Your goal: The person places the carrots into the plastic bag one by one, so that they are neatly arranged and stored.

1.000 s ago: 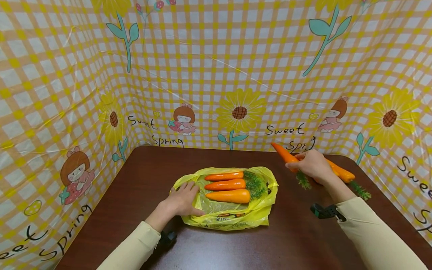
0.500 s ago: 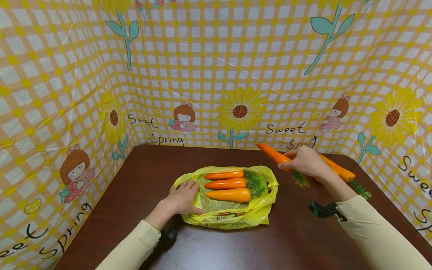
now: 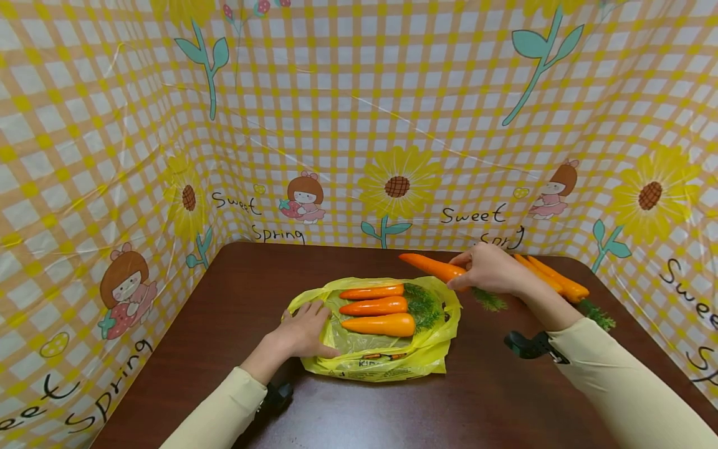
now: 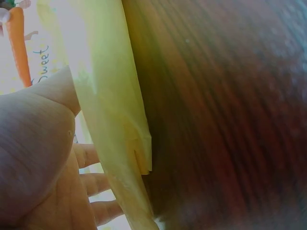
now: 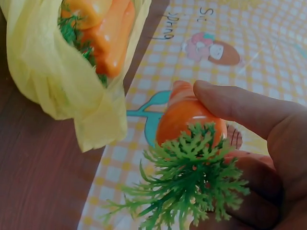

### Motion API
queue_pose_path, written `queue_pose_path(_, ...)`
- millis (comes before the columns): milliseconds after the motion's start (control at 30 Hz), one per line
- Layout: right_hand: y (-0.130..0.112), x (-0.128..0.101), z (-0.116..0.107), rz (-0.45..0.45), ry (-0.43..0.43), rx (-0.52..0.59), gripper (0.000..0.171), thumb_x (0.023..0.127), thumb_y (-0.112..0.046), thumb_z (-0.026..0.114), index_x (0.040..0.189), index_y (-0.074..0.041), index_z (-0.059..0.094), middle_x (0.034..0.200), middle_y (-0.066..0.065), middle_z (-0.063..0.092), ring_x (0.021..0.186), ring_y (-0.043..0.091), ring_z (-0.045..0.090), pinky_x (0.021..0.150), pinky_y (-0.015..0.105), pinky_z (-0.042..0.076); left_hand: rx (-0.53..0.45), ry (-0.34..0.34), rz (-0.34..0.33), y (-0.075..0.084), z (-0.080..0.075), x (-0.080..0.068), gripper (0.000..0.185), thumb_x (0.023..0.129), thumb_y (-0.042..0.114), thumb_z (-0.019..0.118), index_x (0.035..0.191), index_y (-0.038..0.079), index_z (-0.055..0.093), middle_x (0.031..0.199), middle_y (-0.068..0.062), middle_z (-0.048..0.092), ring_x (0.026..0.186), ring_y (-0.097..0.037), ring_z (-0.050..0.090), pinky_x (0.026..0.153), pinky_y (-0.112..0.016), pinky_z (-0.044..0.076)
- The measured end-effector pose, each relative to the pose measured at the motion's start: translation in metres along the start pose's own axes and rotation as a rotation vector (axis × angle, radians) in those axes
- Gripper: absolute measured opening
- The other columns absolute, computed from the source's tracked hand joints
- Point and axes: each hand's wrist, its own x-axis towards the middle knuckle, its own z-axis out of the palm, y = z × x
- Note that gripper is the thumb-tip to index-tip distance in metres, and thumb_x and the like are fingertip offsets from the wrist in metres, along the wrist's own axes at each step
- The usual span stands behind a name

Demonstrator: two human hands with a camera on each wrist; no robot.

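Head view: yellow plastic bag lies mouth up on the dark wooden table. Three carrots in it, side by side, tips toward the bag's left end, leafy tops at its right end. Left hand rests on the bag's left rim, fingers spread and fairly straight, no carrot in it. Right hand pinches a fourth carrot by its thick end, off the bag's far right corner, tip pointing left, greens trailing right. More loose carrots well right of the bag, at least two, partly behind the right forearm. Checked cloth with sunflowers stands beyond the bag and on both sides. Black device on each wrist.

Left wrist view: palm up close; extended fingers pass behind the bag's wall, so fingertips are hidden. Held carrot shows small, past the bag.

Right wrist view: thumb on top of the held carrot, other fingers curled beneath, partly in shadow. Greens face the camera. Carrot is just beside the bag, not touching it; orange carrots and greens visible in the bag's mouth.
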Motion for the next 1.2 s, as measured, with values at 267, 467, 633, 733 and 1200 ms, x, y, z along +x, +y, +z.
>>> queue_pose_path(267, -0.017, 0.005, 0.005, -0.086, -0.086, -0.024, 0.054, 0.083, -0.027, 0.081, 0.127, 0.002, 0.068, 0.051, -0.007, 0.047, 0.044, 0.010, 0.020, 0.047, 0.025, 0.024, -0.011, -0.002, -0.002, 0.000, 0.000, 0.000, 0.091, 0.080, 0.064, 0.075, 0.149, 0.013, 0.044, 0.161, -0.014, 0.032, 0.148, -0.034, 0.032, 0.106, -0.074, 0.029)
queue_pose_path(467, -0.034, 0.004, 0.010, -0.110, -0.153, -0.034, 0.053, 0.084, -0.023, 0.081, 0.129, 0.001, 0.067, 0.053, -0.002, 0.053, 0.044, 0.010, 0.023, 0.048, 0.026, 0.027, -0.012, -0.004, -0.003, 0.001, -0.001, -0.001, 0.091, 0.080, 0.064, 0.075, 0.149, 0.013, 0.044, 0.161, -0.013, 0.032, 0.148, -0.034, 0.031, 0.106, -0.074, 0.029)
queue_pose_path(633, -0.047, 0.006, 0.019, -0.124, -0.187, -0.087, 0.053, 0.083, -0.025, 0.082, 0.129, -0.003, 0.068, 0.049, -0.007, 0.033, 0.044, 0.009, 0.022, 0.047, 0.024, 0.023, -0.013, -0.008, -0.004, 0.000, -0.001, 0.000, 0.091, 0.080, 0.064, 0.075, 0.149, 0.013, 0.044, 0.161, -0.013, 0.032, 0.148, -0.034, 0.032, 0.107, -0.074, 0.029)
queue_pose_path(733, -0.054, 0.008, 0.025, -0.129, -0.202, -0.118, 0.052, 0.082, -0.026, 0.083, 0.128, -0.006, 0.070, 0.051, -0.008, 0.034, 0.046, 0.009, 0.024, 0.049, 0.024, 0.024, -0.012, -0.011, -0.007, 0.000, 0.000, 0.000, 0.092, 0.081, 0.065, 0.074, 0.150, 0.014, 0.043, 0.162, -0.013, 0.031, 0.149, -0.034, 0.031, 0.107, -0.074, 0.028)
queue_pose_path(1200, -0.077, 0.013, 0.057, -0.157, -0.242, -0.251, 0.046, 0.079, -0.026, 0.085, 0.122, -0.014, 0.074, 0.073, -0.005, 0.062, 0.057, 0.008, 0.037, 0.053, 0.026, 0.030, -0.021, -0.016, -0.015, 0.001, -0.001, 0.000, 0.092, 0.081, 0.064, 0.074, 0.151, 0.014, 0.042, 0.163, -0.013, 0.030, 0.150, -0.035, 0.029, 0.108, -0.075, 0.026)
